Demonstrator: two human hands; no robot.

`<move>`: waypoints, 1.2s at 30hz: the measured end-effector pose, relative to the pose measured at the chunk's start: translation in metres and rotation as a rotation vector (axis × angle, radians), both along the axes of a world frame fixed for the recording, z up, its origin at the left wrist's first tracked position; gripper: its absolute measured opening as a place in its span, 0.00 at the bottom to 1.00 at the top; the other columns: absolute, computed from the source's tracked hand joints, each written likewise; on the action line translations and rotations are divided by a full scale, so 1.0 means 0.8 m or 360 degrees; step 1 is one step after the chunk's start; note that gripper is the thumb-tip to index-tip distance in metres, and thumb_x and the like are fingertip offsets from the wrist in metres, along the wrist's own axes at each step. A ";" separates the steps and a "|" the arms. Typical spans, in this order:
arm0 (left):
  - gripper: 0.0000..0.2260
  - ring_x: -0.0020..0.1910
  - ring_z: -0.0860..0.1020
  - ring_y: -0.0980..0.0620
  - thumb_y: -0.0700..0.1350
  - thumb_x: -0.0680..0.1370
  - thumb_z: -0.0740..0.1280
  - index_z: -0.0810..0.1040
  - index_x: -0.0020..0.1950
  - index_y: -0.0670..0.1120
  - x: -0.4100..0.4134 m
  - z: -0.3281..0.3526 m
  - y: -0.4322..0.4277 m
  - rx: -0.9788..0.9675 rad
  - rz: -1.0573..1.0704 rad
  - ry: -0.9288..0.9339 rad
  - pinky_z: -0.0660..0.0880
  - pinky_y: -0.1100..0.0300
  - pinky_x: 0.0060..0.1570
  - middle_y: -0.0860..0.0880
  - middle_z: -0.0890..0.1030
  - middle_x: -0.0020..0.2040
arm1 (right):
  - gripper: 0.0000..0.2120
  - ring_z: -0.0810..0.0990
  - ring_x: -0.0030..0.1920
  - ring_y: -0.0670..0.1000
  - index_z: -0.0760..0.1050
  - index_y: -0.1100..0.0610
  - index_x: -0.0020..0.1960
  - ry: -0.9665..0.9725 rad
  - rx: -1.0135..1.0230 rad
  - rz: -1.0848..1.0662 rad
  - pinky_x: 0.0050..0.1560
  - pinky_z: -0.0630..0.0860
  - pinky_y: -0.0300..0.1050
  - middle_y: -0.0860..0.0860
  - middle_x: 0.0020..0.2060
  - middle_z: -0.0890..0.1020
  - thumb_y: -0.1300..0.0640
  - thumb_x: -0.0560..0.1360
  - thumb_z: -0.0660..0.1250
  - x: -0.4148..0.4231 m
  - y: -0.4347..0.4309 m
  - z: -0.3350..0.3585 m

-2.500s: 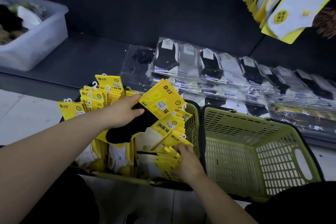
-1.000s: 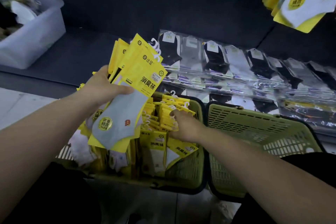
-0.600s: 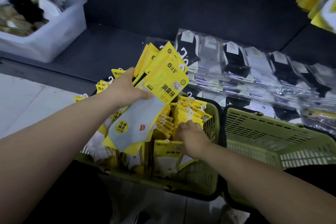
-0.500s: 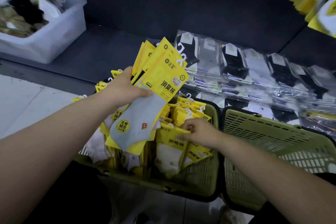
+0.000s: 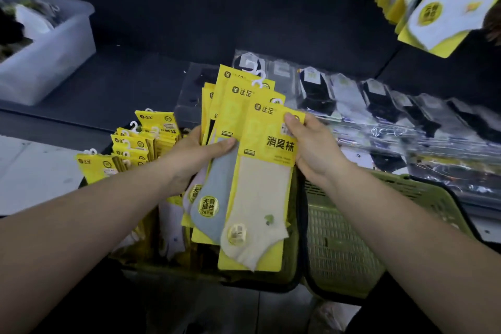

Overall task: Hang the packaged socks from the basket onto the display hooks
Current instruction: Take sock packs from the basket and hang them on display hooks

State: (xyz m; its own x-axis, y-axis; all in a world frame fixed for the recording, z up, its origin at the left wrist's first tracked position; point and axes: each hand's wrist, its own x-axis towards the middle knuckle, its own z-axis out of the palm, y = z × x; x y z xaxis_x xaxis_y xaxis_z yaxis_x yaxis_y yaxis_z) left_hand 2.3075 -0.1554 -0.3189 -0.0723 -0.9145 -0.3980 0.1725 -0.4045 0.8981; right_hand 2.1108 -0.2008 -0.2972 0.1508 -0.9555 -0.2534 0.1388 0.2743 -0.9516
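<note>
My left hand (image 5: pixel 193 156) grips a fanned bunch of yellow sock packs (image 5: pixel 233 122), thumb across a pack with a grey-blue sock (image 5: pixel 217 192). My right hand (image 5: pixel 311 149) pinches the top right corner of a pack with a cream sock (image 5: pixel 260 198), laid on the front of that bunch. White hooks stick up from the packs' tops. Below them the green basket (image 5: pixel 294 257) holds more yellow packs (image 5: pixel 141 144) standing upright. Yellow packs on display hooks (image 5: pixel 433 0) hang at the top right.
A second green basket (image 5: pixel 352 238) stands just right of the first. Clear-bagged socks (image 5: pixel 379 106) lie in a row on the dark shelf behind. A translucent plastic bin (image 5: pixel 46 54) of mixed socks sits on the shelf at far left.
My right hand has lifted a cream-sock pack out of the basket and brought it up onto the front of the bunch in my left hand. The bunch stays raised.
</note>
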 end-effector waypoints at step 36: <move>0.31 0.55 0.77 0.51 0.47 0.68 0.77 0.65 0.65 0.54 0.059 -0.021 -0.006 -0.0158 0.0033 -0.0783 0.74 0.50 0.55 0.55 0.78 0.56 | 0.03 0.81 0.47 0.52 0.75 0.52 0.45 0.2314 -0.0571 0.1055 0.55 0.69 0.42 0.49 0.43 0.83 0.59 0.73 0.64 -0.043 0.037 -0.132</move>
State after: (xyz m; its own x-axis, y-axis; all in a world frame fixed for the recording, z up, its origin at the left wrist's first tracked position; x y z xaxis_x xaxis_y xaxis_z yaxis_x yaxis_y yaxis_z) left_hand 2.3549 -0.1602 -0.3356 0.1209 -0.9489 -0.2914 -0.2740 -0.3141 0.9090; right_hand 2.0766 -0.1716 -0.4026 0.3813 -0.8625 -0.3326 -0.9228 -0.3333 -0.1934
